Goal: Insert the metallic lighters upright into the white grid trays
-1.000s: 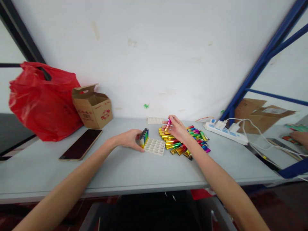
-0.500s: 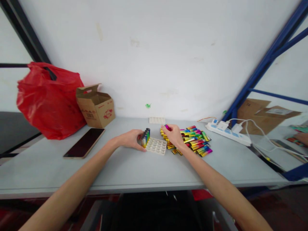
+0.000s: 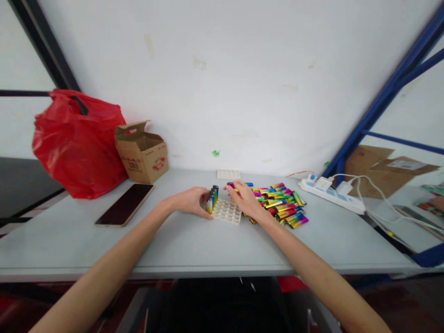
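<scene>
A white slotted tray (image 3: 227,211) lies on the table. A row of shiny lighters (image 3: 212,200), rainbow-coloured with dark tops, stands upright in its left end. My left hand (image 3: 192,202) is curled around that end, thumb at the near corner and fingers behind the row. My right hand (image 3: 244,199) pinches a lighter (image 3: 230,185) with a purplish end, above the tray's far right part; the fingers cover most of it. To the right, and partly under my right forearm, a loose pile of metallic multicoloured lighters (image 3: 284,203) lies on the table.
Behind the tray, a second white tray (image 3: 228,174) lies near the wall. On the left are a phone (image 3: 125,205), an open cardboard box (image 3: 142,155) and a red plastic bag (image 3: 79,143). A power strip (image 3: 331,194) with white cables lies on the right.
My right hand has moved left from the pile's edge to above the tray with the lighter in it. My left hand stays at the tray's left end.
</scene>
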